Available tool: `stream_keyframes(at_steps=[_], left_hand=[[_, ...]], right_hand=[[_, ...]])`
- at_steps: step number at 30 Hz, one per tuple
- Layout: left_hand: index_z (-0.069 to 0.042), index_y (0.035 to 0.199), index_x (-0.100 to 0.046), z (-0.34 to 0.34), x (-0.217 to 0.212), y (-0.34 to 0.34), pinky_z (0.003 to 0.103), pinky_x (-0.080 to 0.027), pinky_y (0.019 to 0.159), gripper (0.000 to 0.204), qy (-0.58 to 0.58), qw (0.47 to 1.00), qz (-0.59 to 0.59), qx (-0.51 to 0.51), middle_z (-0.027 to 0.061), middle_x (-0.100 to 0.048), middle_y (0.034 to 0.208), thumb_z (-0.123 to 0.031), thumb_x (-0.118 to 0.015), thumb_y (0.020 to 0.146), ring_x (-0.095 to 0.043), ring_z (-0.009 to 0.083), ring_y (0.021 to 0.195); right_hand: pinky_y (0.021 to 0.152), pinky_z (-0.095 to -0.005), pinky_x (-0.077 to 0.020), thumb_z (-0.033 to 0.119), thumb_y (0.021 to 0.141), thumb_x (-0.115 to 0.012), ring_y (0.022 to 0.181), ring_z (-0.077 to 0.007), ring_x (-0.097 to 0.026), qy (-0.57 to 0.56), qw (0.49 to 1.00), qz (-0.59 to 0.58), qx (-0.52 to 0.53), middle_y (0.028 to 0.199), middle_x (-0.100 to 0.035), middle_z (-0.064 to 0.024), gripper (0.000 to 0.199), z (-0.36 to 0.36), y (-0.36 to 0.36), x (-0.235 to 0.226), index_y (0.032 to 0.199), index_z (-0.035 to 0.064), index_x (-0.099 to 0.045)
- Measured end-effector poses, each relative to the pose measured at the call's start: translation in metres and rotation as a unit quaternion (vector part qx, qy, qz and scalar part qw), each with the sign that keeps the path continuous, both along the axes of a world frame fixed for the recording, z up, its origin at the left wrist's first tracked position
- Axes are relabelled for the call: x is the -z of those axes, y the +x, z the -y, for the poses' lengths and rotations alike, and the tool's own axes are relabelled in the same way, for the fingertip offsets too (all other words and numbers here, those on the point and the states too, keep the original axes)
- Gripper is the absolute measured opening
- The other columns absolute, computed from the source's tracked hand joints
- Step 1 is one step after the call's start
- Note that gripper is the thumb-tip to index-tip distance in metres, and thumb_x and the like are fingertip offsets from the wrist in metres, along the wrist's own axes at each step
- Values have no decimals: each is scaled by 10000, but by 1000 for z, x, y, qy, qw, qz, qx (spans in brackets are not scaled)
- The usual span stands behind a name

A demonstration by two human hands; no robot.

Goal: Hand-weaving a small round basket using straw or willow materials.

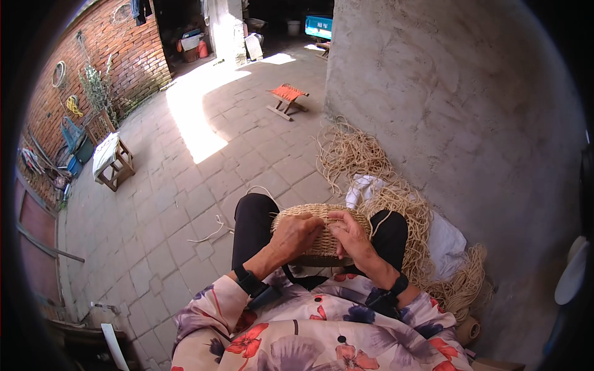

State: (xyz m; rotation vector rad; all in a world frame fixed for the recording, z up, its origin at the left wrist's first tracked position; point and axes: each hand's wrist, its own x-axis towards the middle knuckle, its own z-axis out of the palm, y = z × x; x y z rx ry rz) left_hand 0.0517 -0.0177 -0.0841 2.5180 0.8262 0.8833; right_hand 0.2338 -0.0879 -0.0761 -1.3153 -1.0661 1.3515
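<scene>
A woven straw basket [318, 253], tan with tight twisted rows, rests on my lap between my knees. My left hand [298, 236] is closed over its upper side, the fingers curled and their tips hidden against the weave. Close beside it on the right, my right hand [352, 238] touches the basket with its fingers apart and bent, the index finger stretched toward the left hand. Whether a thin strand runs between the fingertips is too small to make out. Loose straw ends [213, 232] stick out to the left of my knee.
Heaps of straw cord [359, 151] lie along the grey wall [445, 93] at my right, with white cloth [447, 244] among them. An orange folding stool [288, 98] stands ahead on the paved floor [167, 216]. A wooden chair [111, 162] with white cloth is at the left.
</scene>
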Motion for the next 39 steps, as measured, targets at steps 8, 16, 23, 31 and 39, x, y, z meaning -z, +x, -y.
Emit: stream_keyframes(at_steps=[8, 16, 23, 31, 39], left_hand=[[-87, 864, -653, -17, -9, 3, 415, -537, 598, 82, 96, 986, -121, 67, 87, -618, 751, -145, -657, 807, -670, 299, 703], [-62, 835, -644, -23, -23, 11, 431, -523, 587, 145, 118, 975, -173, 78, 105, -634, 805, -175, -681, 751, -670, 321, 708], [10, 845, -615, -26, -68, -24, 351, -485, 582, 185, -182, 980, -43, 65, 141, -637, 680, -147, -638, 750, -622, 233, 603], [9, 892, -666, -10, -77, -39, 321, -505, 613, 148, -221, 969, 84, 66, 134, -667, 704, -117, -669, 815, -636, 204, 621], [4, 914, -704, -7, -14, -37, 311, -522, 648, 138, -286, 951, 118, -9, 133, -693, 737, -100, -682, 826, -664, 166, 666]], right_hand=[[434, -225, -452, 200, 966, -550, 494, -67, -531, 37, 999, -28, -5, 839, -661, -37, 518, -3, 6, 10, 1440, 46, -408], [677, -322, -532, 169, 895, -622, 772, -223, -652, 209, 948, 241, 17, 1007, -666, -107, 410, 0, 3, -7, 1281, 44, -564], [878, -397, -508, 30, 850, -626, 1002, -316, -650, 359, 858, 358, 79, 1045, -667, -158, 192, -10, 8, -42, 1038, 12, -657], [757, -290, -510, 58, 899, -662, 839, -154, -653, 172, 983, 17, -66, 908, -662, -101, 167, -17, -23, -25, 1048, -14, -648], [687, -378, -486, 19, 828, -682, 754, -276, -629, 323, 877, 355, -28, 819, -613, -115, 72, -12, -21, -20, 892, 25, -648]])
